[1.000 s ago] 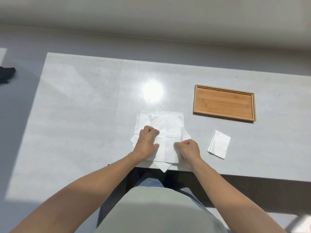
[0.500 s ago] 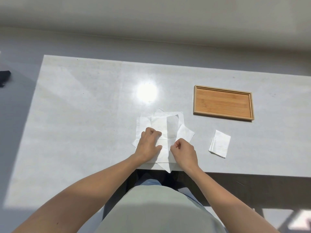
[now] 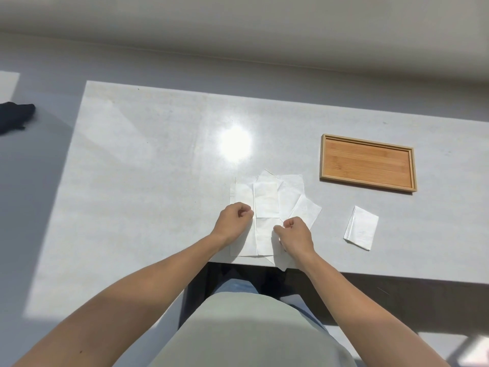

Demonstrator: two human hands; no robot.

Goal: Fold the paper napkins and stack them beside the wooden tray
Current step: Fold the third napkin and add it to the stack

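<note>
Both curled hands, left hand (image 3: pixel 234 221) and right hand (image 3: pixel 293 235), pinch the half-folded white paper napkin (image 3: pixel 266 207) between them, so uneven pulling could skew the crease or drag loose sheets beneath.

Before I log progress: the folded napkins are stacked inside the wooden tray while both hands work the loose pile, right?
Not quite. The head view shows the folded napkins stacked on the table beside the wooden tray, not inside it. Both hands do work the loose pile.
</note>
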